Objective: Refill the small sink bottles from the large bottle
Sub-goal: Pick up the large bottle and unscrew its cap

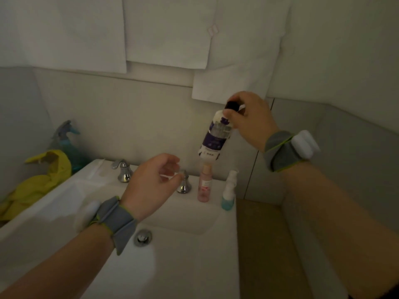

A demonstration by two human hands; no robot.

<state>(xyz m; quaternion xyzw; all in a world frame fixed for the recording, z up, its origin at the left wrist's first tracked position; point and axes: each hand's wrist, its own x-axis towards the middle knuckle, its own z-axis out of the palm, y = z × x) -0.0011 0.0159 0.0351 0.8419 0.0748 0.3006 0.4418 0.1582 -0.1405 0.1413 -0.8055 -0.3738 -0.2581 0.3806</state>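
left hand (151, 184) hangs loosely curled, empty; right hand (248, 117) grips large bottle (216, 134) by its top, above pink bottle (205, 184)

Light: dim and greyish, the whole view showing soft. A pale patch is glaring on the sink (138, 269) at seven o'clock. Walls are bowing at the edges.

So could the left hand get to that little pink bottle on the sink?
Probably yes. The left hand is open close beside the pink bottle, with only a tap handle between them. The large bottle, held by the right hand, hangs over its top, so a sideways grip looks free.
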